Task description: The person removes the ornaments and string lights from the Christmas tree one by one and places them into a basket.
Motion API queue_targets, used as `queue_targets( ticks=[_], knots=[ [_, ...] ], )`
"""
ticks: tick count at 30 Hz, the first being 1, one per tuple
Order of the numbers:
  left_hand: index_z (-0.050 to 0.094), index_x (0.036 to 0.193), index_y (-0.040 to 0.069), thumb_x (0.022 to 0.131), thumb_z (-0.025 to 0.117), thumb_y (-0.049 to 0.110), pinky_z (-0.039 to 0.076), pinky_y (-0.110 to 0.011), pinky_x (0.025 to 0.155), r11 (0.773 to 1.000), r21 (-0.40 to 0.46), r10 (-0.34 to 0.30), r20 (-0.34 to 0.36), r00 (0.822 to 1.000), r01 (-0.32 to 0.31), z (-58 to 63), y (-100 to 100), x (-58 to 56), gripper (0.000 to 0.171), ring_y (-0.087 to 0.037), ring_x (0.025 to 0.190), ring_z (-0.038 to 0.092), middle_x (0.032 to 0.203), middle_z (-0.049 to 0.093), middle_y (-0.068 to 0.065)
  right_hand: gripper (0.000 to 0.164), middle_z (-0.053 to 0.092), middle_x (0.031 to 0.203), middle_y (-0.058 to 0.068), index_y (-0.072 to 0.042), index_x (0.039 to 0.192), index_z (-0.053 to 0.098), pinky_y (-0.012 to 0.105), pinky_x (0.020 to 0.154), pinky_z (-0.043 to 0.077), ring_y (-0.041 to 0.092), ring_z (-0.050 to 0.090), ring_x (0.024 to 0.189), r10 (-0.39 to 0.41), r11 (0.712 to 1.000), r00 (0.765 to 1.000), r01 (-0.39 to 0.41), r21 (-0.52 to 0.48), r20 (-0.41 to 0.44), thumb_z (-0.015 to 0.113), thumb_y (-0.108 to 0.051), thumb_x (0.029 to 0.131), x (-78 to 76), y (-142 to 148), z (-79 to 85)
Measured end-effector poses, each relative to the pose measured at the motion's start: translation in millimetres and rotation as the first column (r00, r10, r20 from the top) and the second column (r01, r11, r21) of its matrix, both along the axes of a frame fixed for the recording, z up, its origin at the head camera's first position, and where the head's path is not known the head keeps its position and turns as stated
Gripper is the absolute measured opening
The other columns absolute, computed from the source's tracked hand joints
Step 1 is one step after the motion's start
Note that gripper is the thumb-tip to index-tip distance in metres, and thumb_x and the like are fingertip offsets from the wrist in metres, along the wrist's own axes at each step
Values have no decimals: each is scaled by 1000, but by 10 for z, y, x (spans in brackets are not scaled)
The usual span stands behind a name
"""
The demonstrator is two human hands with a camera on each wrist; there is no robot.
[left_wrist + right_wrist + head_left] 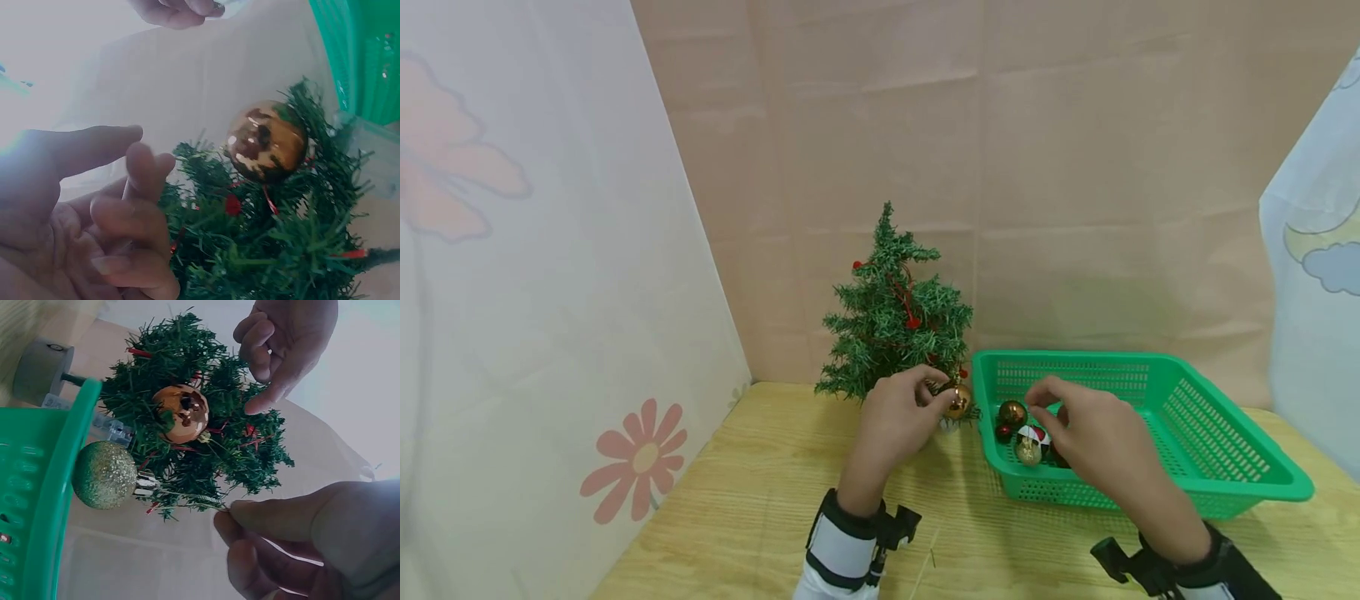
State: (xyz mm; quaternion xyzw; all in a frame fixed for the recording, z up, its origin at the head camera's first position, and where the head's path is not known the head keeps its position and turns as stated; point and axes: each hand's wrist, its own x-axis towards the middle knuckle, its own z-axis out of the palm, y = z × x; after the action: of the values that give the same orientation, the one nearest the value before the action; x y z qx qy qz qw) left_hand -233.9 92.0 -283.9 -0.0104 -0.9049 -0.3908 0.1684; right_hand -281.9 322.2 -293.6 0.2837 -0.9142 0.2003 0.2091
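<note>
A shiny gold bauble hangs on the small green Christmas tree, low on its right side. Close by it is my left hand, its fingers loosely bent; the left wrist view shows the fingertips apart from the bauble, with nothing between them. My right hand is over the left end of the green basket. Between thumb and forefinger it pinches the thin gold loop of a glittery gold bauble, which dangles beside the basket's rim in the right wrist view.
In the basket lie a brown-gold bauble, a small red ball and a red-and-white ornament. Small red decorations sit among the branches. The tree's round grey base shows left of its foliage. Behind stands a beige backdrop.
</note>
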Motion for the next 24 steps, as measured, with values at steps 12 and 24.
queue_targets(
  ticks=[12,24],
  knots=[
    [65,132,19,97,65,30,34,-23,43,995,-96,18,84,996,-10,-92,35,-87,37,-8,44,49,58,63,5,12,66,70,-11,-26,97,71,26,43,32,3,44,48,28,993,997,-36,112,68,76,-20,88,-48,-59,-98],
    [59,138,19,86,78,33,24,-25,41,976,-199,107,103,989,-85,-198,125,-180,57,-9,41,30,46,40,4,17,74,86,-5,-23,101,70,26,47,40,7,60,62,60,978,983,-92,185,173,77,-18,86,-115,-84,-210]
  ],
)
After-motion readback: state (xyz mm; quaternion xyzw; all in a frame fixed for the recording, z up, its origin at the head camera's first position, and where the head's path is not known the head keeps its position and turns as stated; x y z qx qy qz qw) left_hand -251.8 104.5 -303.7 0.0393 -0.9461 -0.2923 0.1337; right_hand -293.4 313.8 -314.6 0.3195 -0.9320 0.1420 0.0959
